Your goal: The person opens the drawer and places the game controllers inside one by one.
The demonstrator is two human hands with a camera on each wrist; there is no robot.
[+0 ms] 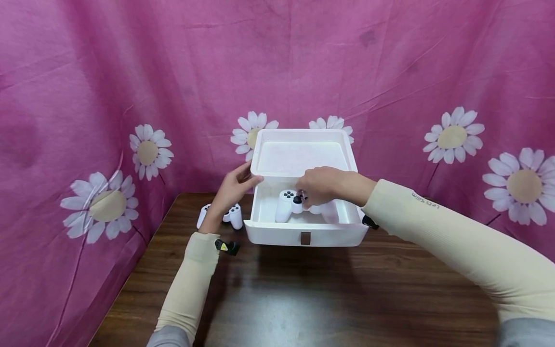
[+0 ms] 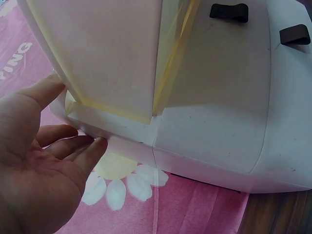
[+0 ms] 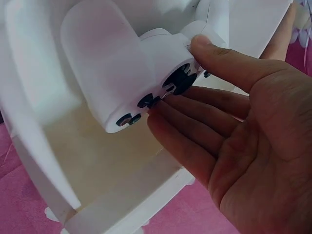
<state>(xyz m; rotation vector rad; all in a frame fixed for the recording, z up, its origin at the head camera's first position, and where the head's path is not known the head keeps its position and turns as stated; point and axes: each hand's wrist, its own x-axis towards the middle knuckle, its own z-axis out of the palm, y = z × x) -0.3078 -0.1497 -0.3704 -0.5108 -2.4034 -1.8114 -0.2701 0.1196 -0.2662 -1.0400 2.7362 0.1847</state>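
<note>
A white drawer box stands on the table, its drawer pulled out toward me. Inside the drawer is a white game controller with black buttons and sticks. My right hand reaches in from above and grips the controller near its middle. In the right wrist view the thumb presses one side and the fingers lie against the button side. At the box's left edge, my left hand holds the corner, thumb at the rim and fingers along the side wall, as the left wrist view shows.
Another white game controller lies left of the box, partly behind my left wrist. A shallow tray top forms the upper part of the box. The drawer front carries a brown tab. Behind the wooden table hangs a pink flowered cloth.
</note>
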